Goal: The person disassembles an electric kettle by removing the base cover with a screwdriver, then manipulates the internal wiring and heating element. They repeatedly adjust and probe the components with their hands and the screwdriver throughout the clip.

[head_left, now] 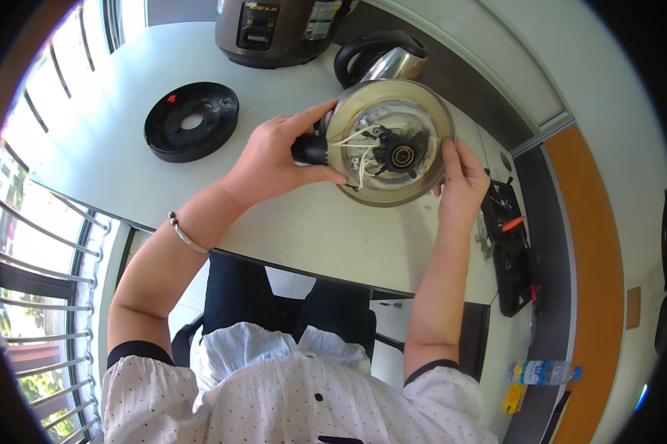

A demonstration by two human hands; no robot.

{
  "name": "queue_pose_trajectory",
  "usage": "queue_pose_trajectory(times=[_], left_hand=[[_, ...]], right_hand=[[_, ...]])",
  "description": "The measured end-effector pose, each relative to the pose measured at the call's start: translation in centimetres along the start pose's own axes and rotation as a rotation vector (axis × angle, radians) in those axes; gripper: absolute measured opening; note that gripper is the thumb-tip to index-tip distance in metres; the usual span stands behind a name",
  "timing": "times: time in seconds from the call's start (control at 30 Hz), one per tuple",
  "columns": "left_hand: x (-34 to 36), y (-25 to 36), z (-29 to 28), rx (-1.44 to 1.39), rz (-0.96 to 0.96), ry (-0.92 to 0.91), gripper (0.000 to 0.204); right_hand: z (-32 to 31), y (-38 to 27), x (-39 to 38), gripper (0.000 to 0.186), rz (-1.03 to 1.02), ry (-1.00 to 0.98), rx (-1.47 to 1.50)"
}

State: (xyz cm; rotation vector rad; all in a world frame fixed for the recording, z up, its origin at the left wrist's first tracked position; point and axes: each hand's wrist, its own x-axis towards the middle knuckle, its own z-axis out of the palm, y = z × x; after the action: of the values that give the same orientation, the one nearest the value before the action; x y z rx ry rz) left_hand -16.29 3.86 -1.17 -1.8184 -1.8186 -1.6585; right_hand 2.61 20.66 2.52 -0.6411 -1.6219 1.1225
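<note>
Both hands hold an opened metal kettle body [345, 181], its underside facing me, showing white wires around a black round connector [403, 157]. My left hand [289, 152] grips its left side by the short black handle part [310, 150], thumb on the lower rim. My right hand [459, 177] holds the right rim with thumb and fingers. A black round plastic cover [163, 140] with a central hole and a small red mark lies on the white table to the left.
The white table [89, 170] carries a brown cooker [278, 37] and a steel kettle [393, 63] with a black handle at the back. At right are an open black tool case [511, 266] with an orange-handled tool [513, 222], a plastic bottle [537, 372], and a barred window [37, 311] is at left.
</note>
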Motion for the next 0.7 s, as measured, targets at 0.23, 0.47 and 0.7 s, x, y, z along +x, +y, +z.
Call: queue_pose_trajectory(times=[0.23, 0.47, 0.7], left_hand=[[0.08, 0.10, -0.13, -0.153, -0.111, -0.003, 0.085], [0.09, 0.01, -0.27, -0.205, -0.147, -0.002, 0.084], [0.19, -0.29, -0.25, -0.284, -0.231, 0.025, 0.081]], right_hand=[[-0.01, -0.06, -0.13, 0.028, -0.034, -0.044, 0.000], [0.11, -0.05, -0.36, 0.029, -0.063, -0.042, 0.013], [0.38, -0.25, -0.84, 0.034, -0.116, -0.041, -0.021]])
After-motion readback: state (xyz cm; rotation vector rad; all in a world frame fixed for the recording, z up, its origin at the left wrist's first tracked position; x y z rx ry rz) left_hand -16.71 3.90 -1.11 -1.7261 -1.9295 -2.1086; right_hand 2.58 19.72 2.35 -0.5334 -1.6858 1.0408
